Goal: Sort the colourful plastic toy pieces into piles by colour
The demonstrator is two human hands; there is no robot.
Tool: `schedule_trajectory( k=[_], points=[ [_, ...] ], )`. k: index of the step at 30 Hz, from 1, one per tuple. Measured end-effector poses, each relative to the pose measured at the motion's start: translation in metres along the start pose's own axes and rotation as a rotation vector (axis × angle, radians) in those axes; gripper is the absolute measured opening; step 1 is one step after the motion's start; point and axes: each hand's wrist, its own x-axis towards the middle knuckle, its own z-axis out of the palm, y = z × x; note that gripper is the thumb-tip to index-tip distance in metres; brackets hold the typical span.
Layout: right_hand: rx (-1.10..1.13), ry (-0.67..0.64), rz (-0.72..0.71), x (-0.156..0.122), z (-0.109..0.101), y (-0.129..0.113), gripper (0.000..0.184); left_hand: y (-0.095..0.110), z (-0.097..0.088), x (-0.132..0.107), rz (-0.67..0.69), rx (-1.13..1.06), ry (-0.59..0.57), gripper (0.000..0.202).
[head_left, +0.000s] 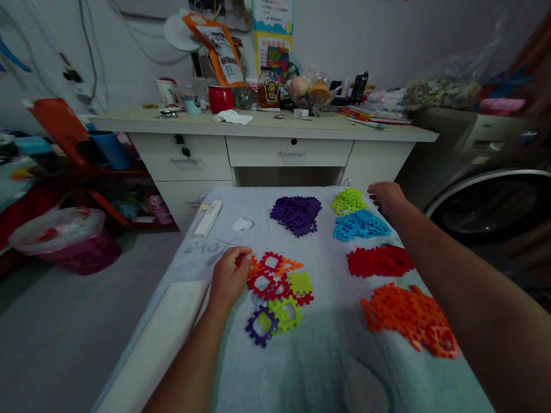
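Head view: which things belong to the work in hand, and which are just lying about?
Likely belonging: mixed-colour pieces, purple pile, lime pile, blue pile, red pile, orange pile.
Apparently lying about: white box, orange pouch, red container, pink bin.

I can't tell if the right hand (388, 198) holds anything. The tall poster (276, 4) is cut off on top.
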Motion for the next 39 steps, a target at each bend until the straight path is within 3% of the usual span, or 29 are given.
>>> schedule_trajectory(
  k=[3, 6, 10, 15, 18, 23, 31, 34, 39],
  points=[
    [0.122, -0.027, -0.032, -0.041, -0.001, -0.016, 0.003, 0.0, 0.001, 0.0, 0.01, 0.001, 0.002, 0.023],
    [0.087, -0.357, -0.21, -0.096, 0.008, -0.027, 0.007, -0.001, 0.002, -0.002, 0.01, 0.004, -0.005, 0.023],
    [-0.23, -0.814, -0.514, -0.168, 0.024, -0.025, 0.014, -0.002, 0.002, -0.004, 0.02, 0.013, -0.026, 0.024],
    [-0.558, -0.984, -0.764, -0.226, 0.043, -0.012, 0.059, -0.002, 0.001, -0.005, 0.035, 0.019, -0.018, 0.024],
    [-0.6, -0.972, -0.798, -0.241, 0.054, -0.006, 0.06, -0.002, 0.002, -0.004, 0.029, 0.021, -0.025, 0.024],
    [-0.602, -0.885, -0.777, -0.242, 0.069, -0.002, 0.041, -0.001, 0.001, -0.004, 0.025, 0.039, -0.02, 0.023],
    [-0.534, -0.868, -0.795, -0.232, 0.06, -0.006, 0.044, 0.003, 0.001, -0.003, 0.035, 0.078, 0.003, 0.022],
    [-0.49, -0.734, -0.753, -0.201, 0.048, -0.011, 0.04, 0.003, 0.001, -0.003, 0.035, 0.079, 0.003, 0.022],
    [-0.484, -0.288, -0.608, -0.105, 0.026, -0.014, 0.025, 0.0, 0.001, -0.003, 0.038, 0.084, -0.013, 0.022]
  ],
)
